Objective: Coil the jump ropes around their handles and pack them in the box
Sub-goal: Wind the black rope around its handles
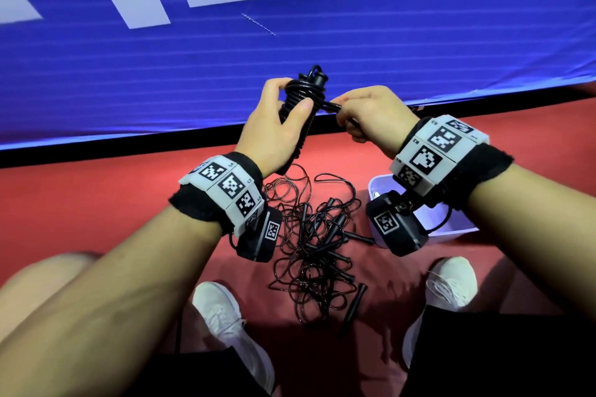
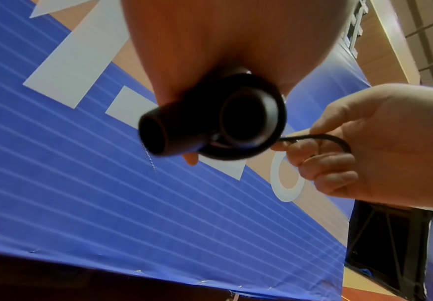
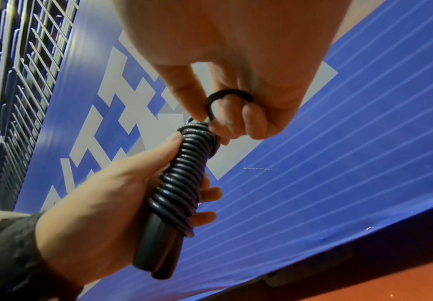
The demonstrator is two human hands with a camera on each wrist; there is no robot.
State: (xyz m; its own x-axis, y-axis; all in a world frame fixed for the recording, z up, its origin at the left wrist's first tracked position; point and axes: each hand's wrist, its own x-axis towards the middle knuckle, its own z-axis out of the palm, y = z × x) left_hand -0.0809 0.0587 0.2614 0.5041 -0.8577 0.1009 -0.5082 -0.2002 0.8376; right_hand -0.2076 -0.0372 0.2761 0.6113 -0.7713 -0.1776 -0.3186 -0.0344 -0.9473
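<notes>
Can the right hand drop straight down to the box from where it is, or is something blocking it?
Probably yes. The box sits open on the floor just below the right hand, nothing between. But its fingers grip the rope loop.

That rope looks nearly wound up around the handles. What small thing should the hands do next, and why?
Probably tuck the last loop under the top turns. The left hand grips the paired handles with the coiled rope wrapped closely along them, and the right hand pinches only a short loose end. Left free, it would likely unwind before reaching the box.
</notes>
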